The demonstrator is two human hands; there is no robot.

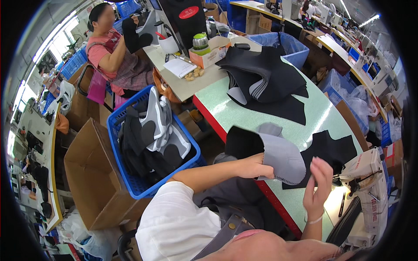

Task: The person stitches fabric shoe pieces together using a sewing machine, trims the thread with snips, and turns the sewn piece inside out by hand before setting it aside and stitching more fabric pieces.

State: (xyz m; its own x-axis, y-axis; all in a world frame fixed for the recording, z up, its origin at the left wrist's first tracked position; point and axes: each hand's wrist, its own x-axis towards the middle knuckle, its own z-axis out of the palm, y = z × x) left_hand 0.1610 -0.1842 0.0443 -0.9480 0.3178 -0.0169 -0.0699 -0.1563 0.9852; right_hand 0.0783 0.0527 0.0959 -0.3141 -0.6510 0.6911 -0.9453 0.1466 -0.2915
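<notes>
My left hand (254, 167) grips a folded fabric piece (278, 154), black outside and grey inside, with a stitched edge, held just above the pale green table (226, 111). My right hand (318, 185) is raised beside it with fingers apart, holding nothing, close to the piece's right edge. Under both hands lies a flat black fabric piece (331, 150). A sewing machine (368, 187) stands just right of my right hand, with a lamp lit below it.
A stack of black and grey fabric pieces (265, 78) lies farther back on the table. A blue basket (130, 182) of sewn pieces and an open cardboard box (87, 178) stand to my left. Another person (113, 52) sits at the back left.
</notes>
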